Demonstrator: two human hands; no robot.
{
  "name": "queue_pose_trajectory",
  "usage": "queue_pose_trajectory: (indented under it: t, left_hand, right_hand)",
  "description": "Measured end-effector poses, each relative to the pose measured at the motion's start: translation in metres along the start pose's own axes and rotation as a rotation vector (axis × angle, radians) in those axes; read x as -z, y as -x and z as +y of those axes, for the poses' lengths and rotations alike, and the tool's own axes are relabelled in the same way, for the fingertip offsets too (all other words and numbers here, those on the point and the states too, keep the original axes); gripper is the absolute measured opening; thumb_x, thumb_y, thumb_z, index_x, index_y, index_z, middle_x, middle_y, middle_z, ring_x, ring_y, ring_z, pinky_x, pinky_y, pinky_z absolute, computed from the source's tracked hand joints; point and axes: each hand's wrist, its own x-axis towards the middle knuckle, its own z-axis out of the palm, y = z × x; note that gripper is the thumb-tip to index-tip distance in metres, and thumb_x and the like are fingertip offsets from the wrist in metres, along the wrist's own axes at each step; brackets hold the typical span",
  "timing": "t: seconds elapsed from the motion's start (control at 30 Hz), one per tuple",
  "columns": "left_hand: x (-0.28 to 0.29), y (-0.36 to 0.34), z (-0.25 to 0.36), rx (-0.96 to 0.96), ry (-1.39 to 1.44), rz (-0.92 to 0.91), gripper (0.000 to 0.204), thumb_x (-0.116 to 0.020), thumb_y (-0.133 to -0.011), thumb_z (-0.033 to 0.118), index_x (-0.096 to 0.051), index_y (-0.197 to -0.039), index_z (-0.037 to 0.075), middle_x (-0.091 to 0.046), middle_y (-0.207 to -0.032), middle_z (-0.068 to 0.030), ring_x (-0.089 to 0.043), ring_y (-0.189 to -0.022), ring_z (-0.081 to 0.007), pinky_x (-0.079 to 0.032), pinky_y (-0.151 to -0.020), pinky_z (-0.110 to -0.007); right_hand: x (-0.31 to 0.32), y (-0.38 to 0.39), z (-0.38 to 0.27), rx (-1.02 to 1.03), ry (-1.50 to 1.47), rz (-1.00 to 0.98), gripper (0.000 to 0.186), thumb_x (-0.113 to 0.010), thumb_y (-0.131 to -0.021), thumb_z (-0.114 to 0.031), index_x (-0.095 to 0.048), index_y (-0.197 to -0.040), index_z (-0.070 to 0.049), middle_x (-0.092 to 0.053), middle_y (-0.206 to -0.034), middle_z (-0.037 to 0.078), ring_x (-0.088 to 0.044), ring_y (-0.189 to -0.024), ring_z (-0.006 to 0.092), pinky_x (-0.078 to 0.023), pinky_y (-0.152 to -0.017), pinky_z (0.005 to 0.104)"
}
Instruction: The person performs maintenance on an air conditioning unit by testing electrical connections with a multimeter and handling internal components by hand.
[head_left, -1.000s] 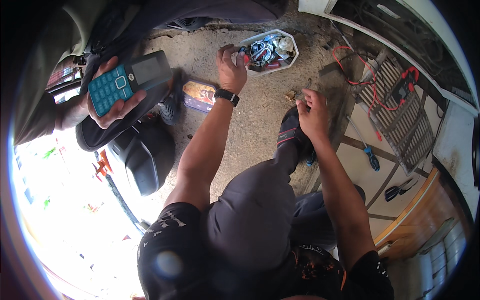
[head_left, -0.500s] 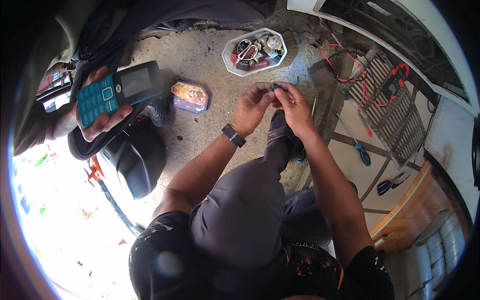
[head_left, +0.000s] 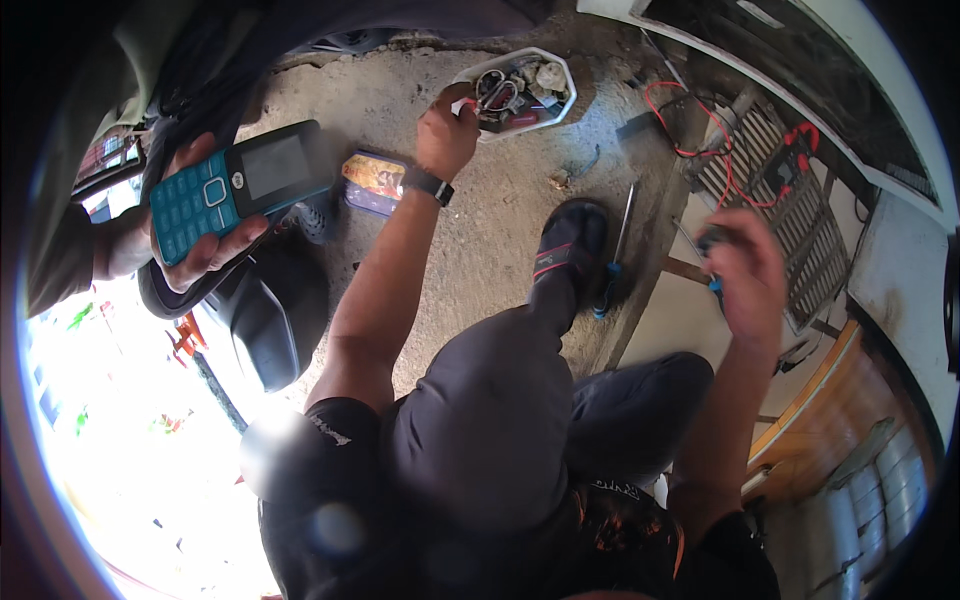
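My left hand (head_left: pixel 447 132), wearing a black wristband, reaches to the left rim of a white tub (head_left: pixel 552 124). Its thumb and forefinger close at that rim; the other fingers are partly hidden. Inside the tub lie scissors (head_left: pixel 497 95) and several small mixed parts. Off to the right, my right hand (head_left: pixel 748 268) is blurred, its fingers curled around a small dark object (head_left: pixel 712 238) whose kind I cannot make out. Beneath this hand, a screwdriver (head_left: pixel 714 287) with a blue handle lies on the tiles, partly covered.
Another person's hand (head_left: pixel 215 245) holds a teal keypad phone (head_left: pixel 195 205) at left. A dark-rimmed picture lid (head_left: pixel 372 180) lies near my left wrist. Beside my shoe (head_left: pixel 572 235) is a second screwdriver (head_left: pixel 607 290). A slatted grille (head_left: pixel 815 240) carries a red clamp meter (head_left: pixel 790 170).
My hands have parted. The left moved up and left to the tub; the right swung right and nearer, over the blue screwdriver. A small brownish piece on the concrete is uncovered.
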Motion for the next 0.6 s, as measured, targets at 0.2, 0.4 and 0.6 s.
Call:
queue_pose_trajectory:
  t: [0.2, 0.4, 0.6]
  left_hand:
    - [-0.011, -0.018, 0.026, -0.037, -0.204, -0.062, 0.040, -0.066, -0.089, 0.032, -0.064, -0.120, 0.006, -0.069, -0.109, -0.0216, -0.067, -0.100, -0.0417, -0.054, -0.081, -0.049]
    - [-0.017, -0.026, 0.028, -0.106, -0.108, -0.092, 0.038, -0.066, -0.089, 0.030, -0.064, -0.117, 0.004, -0.069, -0.106, -0.0250, -0.067, -0.099, -0.0413, -0.054, -0.081, -0.047]
    - [-0.019, -0.033, 0.019, -0.012, 0.019, -0.151, 0.038, -0.069, -0.090, 0.021, -0.060, -0.119, 0.000, -0.070, -0.101, -0.0153, -0.072, -0.083, -0.0265, -0.057, -0.061, -0.034]
  right_hand:
    - [-0.041, 0.010, 0.062, -0.146, 0.236, -0.181, 0.025, -0.074, -0.089, -0.016, -0.065, -0.109, -0.005, -0.064, -0.092, -0.002, -0.059, -0.084, 0.0064, -0.049, -0.075, 0.0231]
    - [-0.051, 0.022, 0.152, -0.354, -0.085, -0.084, 0.025, -0.074, -0.090, -0.021, -0.066, -0.109, -0.007, -0.065, -0.090, -0.001, -0.060, -0.083, 0.0076, -0.049, -0.075, 0.0246]
    - [-0.039, 0.001, 0.185, -0.246, -0.060, -0.076, 0.028, -0.076, -0.089, -0.024, -0.066, -0.108, -0.007, -0.065, -0.088, 0.000, -0.059, -0.081, 0.0090, -0.049, -0.075, 0.0274]
